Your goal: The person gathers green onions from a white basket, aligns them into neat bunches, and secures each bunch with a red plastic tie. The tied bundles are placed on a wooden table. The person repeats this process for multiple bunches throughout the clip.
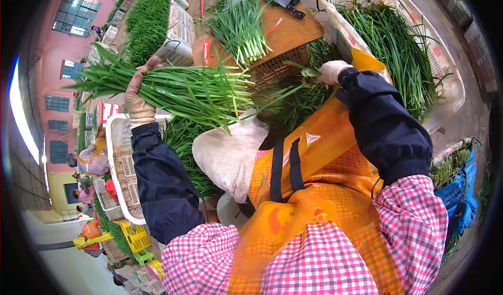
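Observation:
My left hand (138, 92), in a pale glove with bare-looking fingertips, is closed around a thick bunch of garlic chives (188, 88). Their pale cut ends point right, the leaf tips left, above my cloth-covered knee (228, 153). Over by the low table, my gloved right hand (332, 73) has its fingers together on a few loose green leaves (307, 71), blurred. Below it, more loose leaves (302, 106) lie heaped. Another bunch of chives (243, 31) rests on the wooden board (292, 27), near a cleaver (283, 0) with a black handle.
To the right stands a white plastic crate (444, 67) of long greens. Another white crate (122, 169) is at my left, beside piled greens (184, 149). Chives fill a crate (178, 27) farther ahead. A blue sack (458, 200) lies at right. Other people (92, 159) sit along the left.

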Demonstrator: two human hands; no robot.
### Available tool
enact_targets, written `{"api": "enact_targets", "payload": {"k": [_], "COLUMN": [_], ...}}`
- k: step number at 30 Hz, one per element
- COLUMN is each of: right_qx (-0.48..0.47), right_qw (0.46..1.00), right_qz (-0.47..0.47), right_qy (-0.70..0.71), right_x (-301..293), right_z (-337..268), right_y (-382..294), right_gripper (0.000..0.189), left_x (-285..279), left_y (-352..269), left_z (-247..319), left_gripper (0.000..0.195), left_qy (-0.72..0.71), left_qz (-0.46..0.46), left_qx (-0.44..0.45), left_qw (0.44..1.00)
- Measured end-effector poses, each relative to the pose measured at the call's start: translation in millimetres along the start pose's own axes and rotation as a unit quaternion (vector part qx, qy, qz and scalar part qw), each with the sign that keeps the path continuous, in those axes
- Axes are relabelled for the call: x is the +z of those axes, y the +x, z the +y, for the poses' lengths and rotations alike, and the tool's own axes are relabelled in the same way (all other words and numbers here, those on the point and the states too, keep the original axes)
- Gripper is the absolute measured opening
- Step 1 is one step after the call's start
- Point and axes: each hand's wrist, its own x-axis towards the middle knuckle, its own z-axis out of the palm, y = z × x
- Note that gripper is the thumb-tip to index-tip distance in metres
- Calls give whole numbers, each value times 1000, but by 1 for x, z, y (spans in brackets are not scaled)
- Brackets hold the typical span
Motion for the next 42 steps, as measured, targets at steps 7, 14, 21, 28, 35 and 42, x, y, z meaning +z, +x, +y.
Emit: {"api": "enact_targets", "payload": {"k": [7,14,21,28,35,42], "right_qx": [-301,-189,-423,-466,-221,-346], "right_qw": [914,860,645,782,958,800], "right_qz": [239,419,528,143,118,85], "right_qy": [133,221,355,389,-137,483], "right_x": [-30,-50,-36,-19,-39,-57], "right_z": [-55,-170,-176,-91,-29,-90], "right_y": [-51,-69,-59,-95,-81,-5], "right_gripper": [71,73,25,21,67,78], "left_x": [-24,-24,-27,-30,-42,-17], "left_y": [-11,-2,-2,-17,-21,3], "left_z": [1,-37,-83,-83,-66,-64], "left_gripper": [34,28,20,17,17,21], "left_qy": [-50,-102,-165,-181,-128,-62], "left_qz": [-57,79,149,217,269,207], "left_qx": [91,119,176,254,257,230], "left_qw": [993,984,959,925,919,949]}}
